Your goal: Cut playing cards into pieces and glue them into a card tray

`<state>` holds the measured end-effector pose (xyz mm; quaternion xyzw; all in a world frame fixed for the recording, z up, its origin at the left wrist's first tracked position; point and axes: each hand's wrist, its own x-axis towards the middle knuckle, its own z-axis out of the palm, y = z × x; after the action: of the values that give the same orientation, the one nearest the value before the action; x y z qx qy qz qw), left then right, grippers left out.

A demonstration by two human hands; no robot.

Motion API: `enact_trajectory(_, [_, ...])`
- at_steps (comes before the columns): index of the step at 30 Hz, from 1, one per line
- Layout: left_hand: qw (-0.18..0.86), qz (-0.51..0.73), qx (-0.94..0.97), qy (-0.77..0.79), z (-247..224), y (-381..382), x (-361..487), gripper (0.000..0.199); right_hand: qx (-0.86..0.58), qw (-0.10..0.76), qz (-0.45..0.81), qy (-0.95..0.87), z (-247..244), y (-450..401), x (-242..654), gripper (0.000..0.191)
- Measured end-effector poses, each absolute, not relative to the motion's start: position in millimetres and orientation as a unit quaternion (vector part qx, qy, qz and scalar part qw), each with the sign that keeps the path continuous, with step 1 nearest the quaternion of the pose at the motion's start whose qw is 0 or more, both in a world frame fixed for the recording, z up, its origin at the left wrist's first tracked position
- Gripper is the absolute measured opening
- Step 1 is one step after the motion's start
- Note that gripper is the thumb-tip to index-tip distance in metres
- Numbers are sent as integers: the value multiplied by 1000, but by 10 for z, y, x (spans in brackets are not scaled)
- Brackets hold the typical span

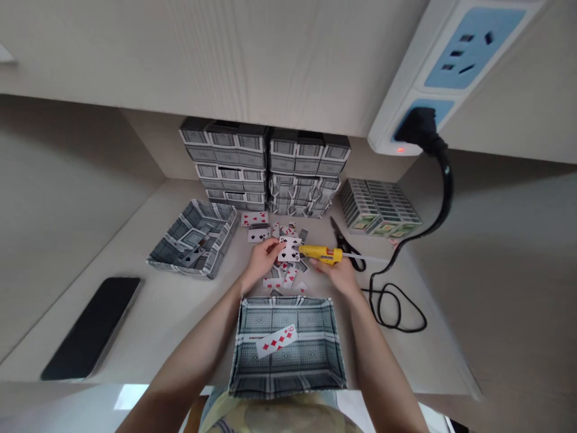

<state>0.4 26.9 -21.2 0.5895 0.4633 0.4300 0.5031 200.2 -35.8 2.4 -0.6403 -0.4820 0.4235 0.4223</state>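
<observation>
My left hand (262, 260) pinches the left edge of a playing card (288, 252), a six with black pips facing up. In my right hand (339, 273) is a yellow hot glue gun (321, 253), a pale glue stick poking out of its back end. The gun's nozzle points left and meets the card's right side in view; whether it touches cannot be made out. Beneath and around the card lie cut card pieces (288, 276). Closest to my body, between my forearms, sits an open box made of cards (288, 307) with a cut diamond card strip (276, 341) inside.
Stacked card boxes (234, 157) stand at the back, with packs of cards (381, 207) to their right. Black scissors (347, 245) lie by the glue gun. A card tray (216, 252) and a phone (92, 328) are left. A black cable (444, 204) hangs from the power strip (451, 78).
</observation>
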Motion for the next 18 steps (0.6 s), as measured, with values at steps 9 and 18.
enact_trajectory(9, [468, 446, 620, 445, -194, 256, 8, 22, -666, 418, 370, -494, -58, -347, 1946, 32])
enact_trajectory(18, [474, 451, 618, 436, -167, 245, 13, 22, -701, 398, 328, -492, -7, -378, 1951, 19])
